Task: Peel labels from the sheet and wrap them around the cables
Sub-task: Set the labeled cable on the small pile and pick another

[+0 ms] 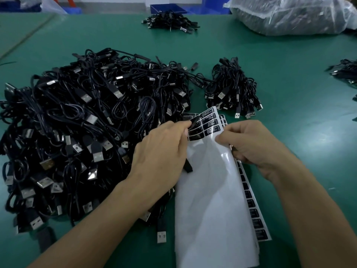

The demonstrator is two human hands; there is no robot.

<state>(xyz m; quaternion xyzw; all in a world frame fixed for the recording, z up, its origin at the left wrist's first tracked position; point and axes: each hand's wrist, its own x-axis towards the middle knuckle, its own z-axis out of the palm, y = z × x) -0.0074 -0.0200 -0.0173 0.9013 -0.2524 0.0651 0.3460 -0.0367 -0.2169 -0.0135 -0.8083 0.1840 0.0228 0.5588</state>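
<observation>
left hand (pixel 160 151) pinches label (pixel 194 120) | right hand (pixel 257 144) holds sheet (pixel 208 200)

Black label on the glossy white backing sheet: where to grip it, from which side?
Pinch the black label by its left end, coming from the left, as the left hand does. The right hand grips the glossy white backing sheet at its right edge and curves it, so that end likely lifts first.

Black, silver-plugged USB cables (pixel 77 122) heaped on a teal-green table (pixel 289 93); a glossy white label sheet (pixel 208 200) carries rows of black labels (pixel 209 122) lettered in white. A blue bin (pixel 168 7) stands behind.
</observation>
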